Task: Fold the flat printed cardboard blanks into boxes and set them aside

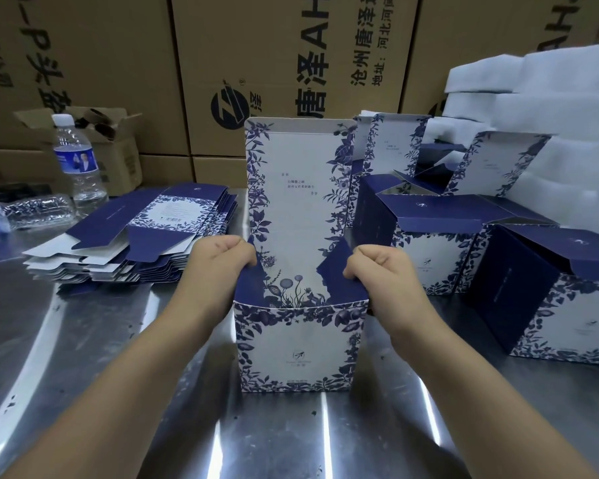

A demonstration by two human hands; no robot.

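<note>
Head view: at frame centre the half-folded printed box (296, 344) is stood upright on the worktop (83, 375), lid panel (298, 174) rising at its far side, each blue side flap (338, 267) gripped by curled fingers of the left hand (218, 261) and right hand (381, 267), the opening lying between them.

"唐泽 AH" on brown carton (291, 57)
</note>
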